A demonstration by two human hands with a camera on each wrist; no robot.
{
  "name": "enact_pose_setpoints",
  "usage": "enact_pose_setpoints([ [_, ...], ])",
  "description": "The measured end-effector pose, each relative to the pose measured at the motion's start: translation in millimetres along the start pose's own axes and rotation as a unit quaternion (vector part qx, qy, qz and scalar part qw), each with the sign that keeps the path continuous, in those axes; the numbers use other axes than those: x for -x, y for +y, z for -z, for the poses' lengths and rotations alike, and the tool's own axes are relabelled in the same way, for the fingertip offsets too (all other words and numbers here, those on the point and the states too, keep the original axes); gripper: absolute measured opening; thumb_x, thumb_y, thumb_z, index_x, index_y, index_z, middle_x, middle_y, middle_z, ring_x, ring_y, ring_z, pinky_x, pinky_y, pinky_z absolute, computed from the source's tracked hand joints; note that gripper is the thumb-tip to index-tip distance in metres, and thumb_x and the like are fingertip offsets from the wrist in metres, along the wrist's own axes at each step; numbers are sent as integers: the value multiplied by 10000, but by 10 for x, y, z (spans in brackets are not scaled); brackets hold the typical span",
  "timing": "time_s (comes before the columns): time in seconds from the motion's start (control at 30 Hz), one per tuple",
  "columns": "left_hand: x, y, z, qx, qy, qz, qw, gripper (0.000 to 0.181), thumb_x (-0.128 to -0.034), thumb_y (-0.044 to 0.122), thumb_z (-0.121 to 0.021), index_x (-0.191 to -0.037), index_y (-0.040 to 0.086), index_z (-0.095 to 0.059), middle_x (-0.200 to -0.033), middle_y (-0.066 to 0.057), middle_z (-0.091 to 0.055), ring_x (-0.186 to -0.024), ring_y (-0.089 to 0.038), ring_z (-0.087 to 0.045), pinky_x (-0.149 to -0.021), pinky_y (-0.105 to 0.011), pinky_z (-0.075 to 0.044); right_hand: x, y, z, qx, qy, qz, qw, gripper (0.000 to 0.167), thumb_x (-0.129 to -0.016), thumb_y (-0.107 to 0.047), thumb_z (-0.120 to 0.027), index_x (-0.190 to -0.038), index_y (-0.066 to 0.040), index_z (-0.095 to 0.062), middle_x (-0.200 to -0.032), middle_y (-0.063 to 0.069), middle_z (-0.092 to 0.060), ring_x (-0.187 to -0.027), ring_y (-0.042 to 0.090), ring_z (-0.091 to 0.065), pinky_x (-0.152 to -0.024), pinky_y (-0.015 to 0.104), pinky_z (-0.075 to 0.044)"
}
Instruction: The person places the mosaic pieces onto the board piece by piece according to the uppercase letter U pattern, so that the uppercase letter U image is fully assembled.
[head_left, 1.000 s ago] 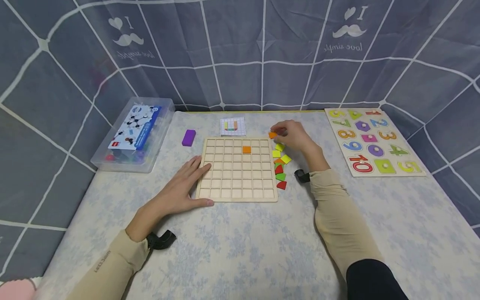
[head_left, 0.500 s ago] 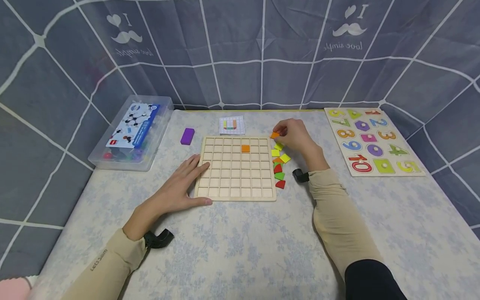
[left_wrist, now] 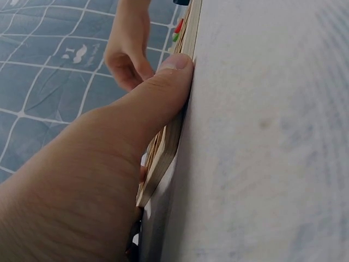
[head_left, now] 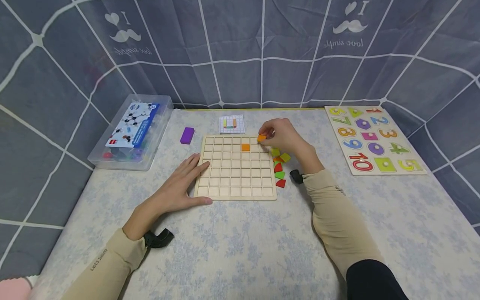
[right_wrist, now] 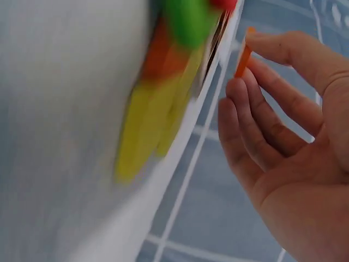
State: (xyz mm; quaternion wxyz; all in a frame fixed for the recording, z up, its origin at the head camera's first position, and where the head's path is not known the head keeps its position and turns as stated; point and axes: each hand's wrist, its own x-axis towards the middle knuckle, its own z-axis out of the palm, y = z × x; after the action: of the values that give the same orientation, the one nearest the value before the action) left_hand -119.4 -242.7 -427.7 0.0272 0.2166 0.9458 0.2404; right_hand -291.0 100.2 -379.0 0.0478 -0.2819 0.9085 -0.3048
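A wooden grid board (head_left: 230, 182) lies on the table in the head view, one orange square tile (head_left: 245, 147) set in an upper cell. My left hand (head_left: 176, 185) rests along the board's left side with fingers spread; its thumb (left_wrist: 174, 68) touches the front edge in the left wrist view. Over the board's upper right corner, my right hand (head_left: 283, 135) pinches another orange tile (head_left: 261, 138). The right wrist view shows that thin tile (right_wrist: 244, 59) between thumb and fingertips. Yellow tiles (head_left: 285, 157), red tiles (head_left: 278, 167) and green tiles (head_left: 279, 175) lie beside the board's right edge.
Behind the board lies a small pattern card (head_left: 231, 124). A purple block (head_left: 187, 136) sits to the left, near a clear plastic box (head_left: 155, 143). At the right lies a number puzzle board (head_left: 375, 143). A grey grid curtain (head_left: 240, 41) hangs behind the table.
My right hand has lifted the orange tile from the pile and moved it left, over the board's upper right corner. The left hand stays on the board's left side.
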Motion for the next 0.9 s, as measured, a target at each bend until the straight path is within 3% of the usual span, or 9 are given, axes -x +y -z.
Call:
enact_pose_setpoints([
  [0.2, 3, -2, 4, 19, -30, 28, 10000, 1106, -827, 607, -833, -1685, 172, -287, -1770, -179, -101, -1644, -388, -58, -1277, -669, -160, 7, -258, -144, -174, -546, 325, 9978, 180, -890, -94, -832, -1060, -50, -791, -1003, 92, -764, -917, 231, -686, -870, 381, -585],
  [0.43, -6, -2, 3, 15, -74, 51, 10000, 1101, -832, 613, -825, -1686, 176, -284, -1773, -172, -96, -1645, -388, -56, -1279, -667, -156, 14, -319, -246, -283, -985, 564, 9931, 196, -885, -83, -842, -1072, -67, -786, -1004, 65, -754, -920, 203, -685, -862, 342, -588],
  [0.9, -13, -6, -4, -18, -41, 7, 10000, 1091, -835, 593, -832, -1681, 160, -297, -1772, -179, -94, -1641, -402, -62, -1277, -669, -155, 38, -317, -226, -246, -1137, 660, 9910, 173, -905, -73, -828, -1069, -74, -774, -989, 55, -742, -906, 194, -678, -854, 326, -579],
])
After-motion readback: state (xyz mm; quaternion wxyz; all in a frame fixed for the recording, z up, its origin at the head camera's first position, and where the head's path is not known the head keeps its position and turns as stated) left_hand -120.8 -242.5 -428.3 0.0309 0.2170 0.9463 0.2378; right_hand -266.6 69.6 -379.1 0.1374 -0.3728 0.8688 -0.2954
